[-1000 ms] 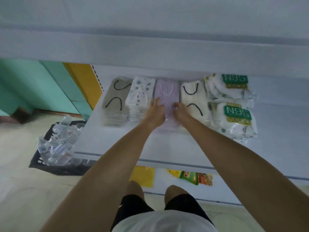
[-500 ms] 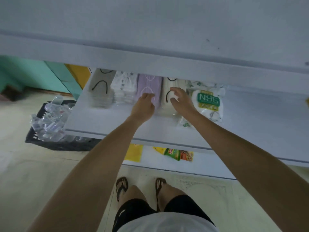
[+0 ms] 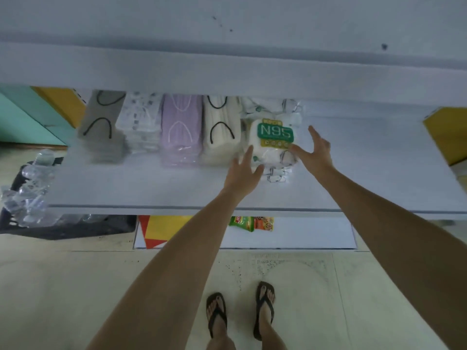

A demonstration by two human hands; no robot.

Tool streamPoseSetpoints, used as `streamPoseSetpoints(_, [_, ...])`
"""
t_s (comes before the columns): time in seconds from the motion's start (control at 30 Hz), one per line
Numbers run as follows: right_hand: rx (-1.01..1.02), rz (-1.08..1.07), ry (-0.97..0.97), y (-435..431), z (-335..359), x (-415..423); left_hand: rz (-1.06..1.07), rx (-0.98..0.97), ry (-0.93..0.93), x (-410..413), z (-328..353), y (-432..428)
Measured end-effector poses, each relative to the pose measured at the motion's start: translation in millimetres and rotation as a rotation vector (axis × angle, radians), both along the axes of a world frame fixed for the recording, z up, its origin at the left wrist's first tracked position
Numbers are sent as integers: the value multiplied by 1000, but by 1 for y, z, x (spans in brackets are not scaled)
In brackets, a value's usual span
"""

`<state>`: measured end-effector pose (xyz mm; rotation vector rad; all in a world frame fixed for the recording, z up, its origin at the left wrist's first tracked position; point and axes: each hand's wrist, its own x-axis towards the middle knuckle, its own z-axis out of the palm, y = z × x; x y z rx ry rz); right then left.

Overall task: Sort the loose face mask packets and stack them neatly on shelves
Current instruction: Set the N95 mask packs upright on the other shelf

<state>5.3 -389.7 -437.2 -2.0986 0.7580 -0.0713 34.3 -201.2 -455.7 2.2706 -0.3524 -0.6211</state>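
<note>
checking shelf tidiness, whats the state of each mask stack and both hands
grey stack, neat, leftmost
patterned stack, neat
purple stack, neat
cream stack, neat
N95 pile, loose, uneven
left hand, open, at the pile's left side
right hand, open, at its right side

The white shelf [image 3: 366, 173] carries a row of face mask packets along its back, side by side. From the left stand a grey stack [image 3: 101, 127] with black ear loops, a white patterned stack [image 3: 141, 122], a lilac stack [image 3: 180, 130] and a cream stack [image 3: 219, 132] with black loops. Then comes a looser pile of N95 packets [image 3: 274, 140], the top one showing a green label. On the lower shelf [image 3: 303, 238] beneath lie a yellow-and-red packet [image 3: 159, 229] and green and orange snack packets [image 3: 250, 223].
</note>
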Motion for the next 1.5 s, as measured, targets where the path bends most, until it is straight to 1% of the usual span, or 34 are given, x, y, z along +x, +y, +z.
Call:
streamPoseSetpoints(0.07, [48, 81, 54, -8, -14, 5, 10, -22, 17, 0, -9, -9])
streamPoseSetpoints(0.13, [114, 127, 33, -8, -25, 10, 46, -25, -4, 1, -14, -18])
streamPoseSetpoints(0.23, [244, 120, -19, -5, -39, 19, 120, -36, -6, 8, -24, -28])
streamPoseSetpoints(0.37, [368, 161, 14, -2, -52, 21, 192, -115, 24, 7, -39, -34])
streamPoseSetpoints(0.43, [401, 178, -9, -4, -59, 18, 227, -164, 10, 4, -47, -38])
streamPoseSetpoints(0.53, [410, 215, -65, -7, -70, 19, 292, -277, -34, 5, -61, -42])
streamPoseSetpoints(0.6, [431, 241, -131, -7, -74, 20, 378, -374, -26, 4, -67, -45])
streamPoseSetpoints(0.7, [488, 279, -265, -10, -80, 15, 450, -427, -42, -5, -71, -52])
streamPoseSetpoints(0.73, [529, 282, -301, -13, -80, 12, 438, -482, -35, -8, -70, -55])
streamPoseSetpoints(0.8, [587, 265, -338, -24, -80, 2, 409, -637, 55, -20, -65, -63])
streamPoseSetpoints(0.83, [597, 262, -344, -32, -80, -5, 397, -674, 90, -28, -63, -69])
streamPoseSetpoints(0.87, [606, 269, -347, -42, -79, -14, 396, -661, 94, -37, -61, -77])
streamPoseSetpoints(0.9, [611, 280, -341, -54, -80, -24, 391, -596, 68, -46, -59, -87])
streamPoseSetpoints(1.0, [654, 257, -285, -98, -83, -53, 329, -266, -85, -65, -51, -123])
streamPoseSetpoints(1.03, [678, 206, -245, -115, -82, -62, 319, -209, -81, -69, -48, -137])
streamPoseSetpoints(1.07, [706, 152, -207, -130, -81, -70, 323, -204, -31, -72, -44, -152])
streamPoseSetpoints(1.13, [745, 109, -174, -162, -80, -84, 377, -250, 119, -75, -38, -181])
streamPoseSetpoints(1.23, [731, 111, -148, -208, -75, -98, 463, -369, 332, -74, -37, -214])
streamPoseSetpoints(1.3, [704, 118, -156, -237, -71, -100, 448, -422, 468, -69, -38, -237])
streamPoseSetpoints(1.33, [691, 122, -176, -252, -72, -99, 410, -448, 506, -66, -38, -250])
streamPoseSetpoints(1.4, [622, 114, -234, -277, -73, -95, 342, -513, 502, -59, -43, -280])
streamPoseSetpoints(1.5, [456, 85, -382, -312, -78, -80, 277, -596, 371, -43, -53, -330])
